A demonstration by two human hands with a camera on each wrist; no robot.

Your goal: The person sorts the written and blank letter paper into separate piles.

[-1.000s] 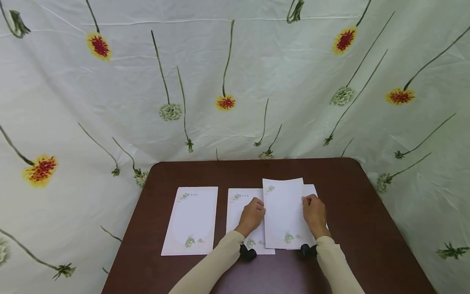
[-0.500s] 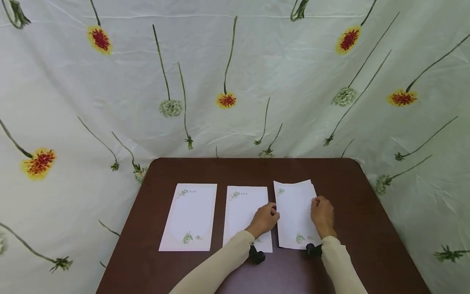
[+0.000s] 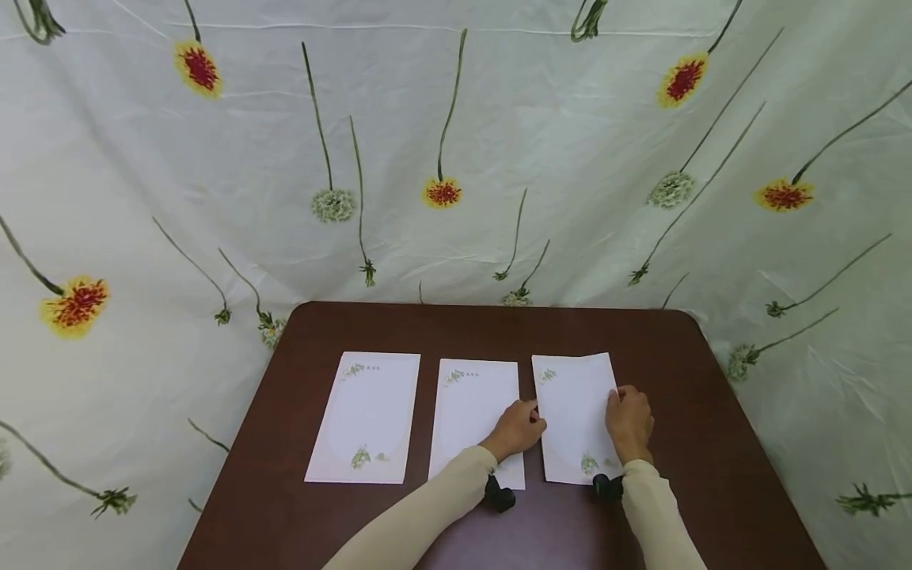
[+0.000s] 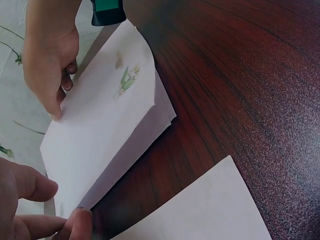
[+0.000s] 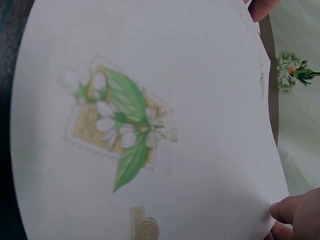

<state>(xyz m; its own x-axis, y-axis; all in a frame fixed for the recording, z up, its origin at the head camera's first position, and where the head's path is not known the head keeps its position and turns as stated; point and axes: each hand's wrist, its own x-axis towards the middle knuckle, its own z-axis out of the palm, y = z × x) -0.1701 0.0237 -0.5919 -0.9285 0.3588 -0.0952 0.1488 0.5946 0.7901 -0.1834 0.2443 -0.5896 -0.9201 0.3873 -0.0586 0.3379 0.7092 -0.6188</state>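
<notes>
Head view: I have three white sheets in a row across the dark brown table (image 3: 727,483), the rightmost sheet (image 3: 575,419) lying between the person's two hands. The left hand (image 3: 516,429) has its fingers curled at that sheet's left edge, pinching it, and its wrist overlaps the middle sheet (image 3: 472,404) from my angle. The right hand (image 3: 630,419) grips the opposite edge. The leftmost sheet (image 3: 366,416) lies well apart from both, and a flower-printed cloth (image 3: 541,111) hangs behind. Left wrist view: I can see the gripped sheet raised and bowed, with other paper edges (image 4: 162,112) showing beneath it; I can't tell how many. A corner of another sheet (image 4: 200,205) lies near on the table. Right wrist view: the sheet fills most of my picture, its green-leaf and white-blossom print (image 5: 122,125) facing me, and the right thumb (image 5: 286,210) presses on the edge at lower right.
</notes>
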